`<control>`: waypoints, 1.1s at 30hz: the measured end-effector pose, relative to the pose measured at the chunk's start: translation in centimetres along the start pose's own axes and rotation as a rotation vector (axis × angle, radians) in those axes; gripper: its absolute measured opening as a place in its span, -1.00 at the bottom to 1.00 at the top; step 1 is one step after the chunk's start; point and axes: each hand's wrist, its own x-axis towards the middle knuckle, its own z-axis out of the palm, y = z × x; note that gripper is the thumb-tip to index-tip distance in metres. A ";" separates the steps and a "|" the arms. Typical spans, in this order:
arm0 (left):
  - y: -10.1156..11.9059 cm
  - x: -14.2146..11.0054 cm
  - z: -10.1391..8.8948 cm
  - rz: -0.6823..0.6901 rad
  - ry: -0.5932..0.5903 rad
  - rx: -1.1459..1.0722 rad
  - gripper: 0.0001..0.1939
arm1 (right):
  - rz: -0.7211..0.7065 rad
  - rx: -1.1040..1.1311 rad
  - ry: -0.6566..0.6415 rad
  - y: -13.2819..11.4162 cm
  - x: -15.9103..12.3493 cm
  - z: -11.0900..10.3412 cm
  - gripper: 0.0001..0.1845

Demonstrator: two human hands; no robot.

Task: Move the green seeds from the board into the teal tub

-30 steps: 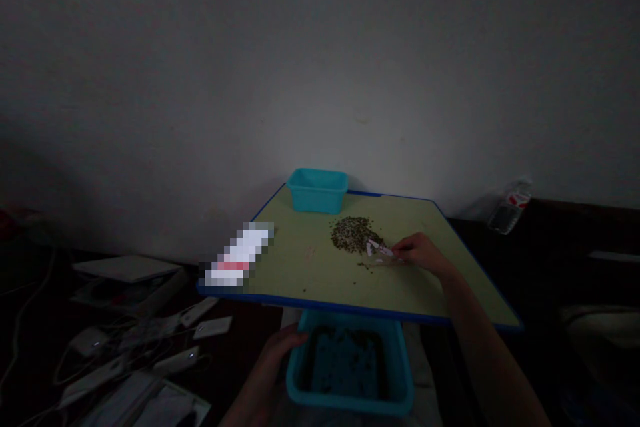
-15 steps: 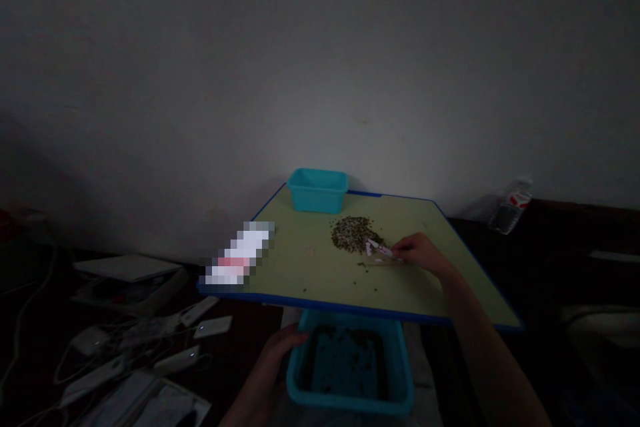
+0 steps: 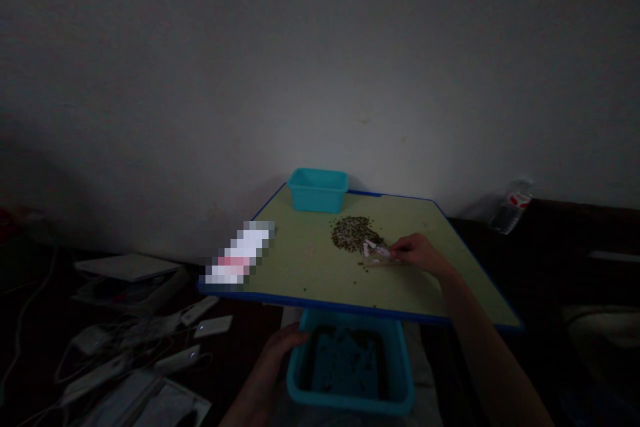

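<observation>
In the head view my right hand (image 3: 413, 252) is closed on a thin, see-through plastic piece with pale pink-white patches (image 3: 377, 251). Its edge meets the near right side of a pile of small dark and light grains (image 3: 353, 233) on the board. Below the board's near edge, my left hand (image 3: 280, 347) grips the left rim of a blue plastic basin (image 3: 350, 403). Dark bits are scattered over that basin's bottom. A few loose grains lie on the board between the pile and the near edge.
A second blue basin (image 3: 319, 197) stands at the back left of the pale, blue-edged board (image 3: 290, 273). On its left lies a blurred-out phone-like object (image 3: 237, 255). Cables and power strips (image 3: 215, 327) clutter the dark left side. A plastic bottle (image 3: 513, 207) leans at right.
My right hand and the plastic piece have shifted slightly left against the pile. One loose grain has moved to the board's near edge. My left hand stays on the basin rim.
</observation>
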 end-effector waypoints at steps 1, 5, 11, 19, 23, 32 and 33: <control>0.0 0.1 -0.2 0.002 -0.034 -0.002 -0.82 | -0.011 -0.011 -0.010 -0.1 0.0 0.0 -0.74; 0.0 0.3 -0.5 -0.018 -0.091 -0.001 -0.82 | -0.032 -0.028 -0.037 -0.2 0.0 0.3 -0.74; 0.0 -0.1 0.4 0.021 0.006 0.004 -0.80 | -0.037 -0.026 -0.051 -0.5 0.0 0.4 -0.74; 0.0 0.3 -0.2 0.023 -0.090 -0.019 -0.79 | -0.052 -0.018 -0.078 -0.6 0.0 0.6 -0.76; 0.1 0.5 -0.5 -0.063 -0.029 -0.011 -0.84 | -0.060 -0.038 -0.074 -1.0 -0.3 1.1 -0.79; 0.4 -0.2 0.4 0.020 0.006 -0.061 -0.92 | -0.100 -0.120 0.097 -3.3 -3.7 3.3 -0.78; 0.4 -0.2 0.4 0.021 0.021 -0.073 -0.93 | -0.098 -0.108 0.110 -3.6 -4.2 3.6 -0.78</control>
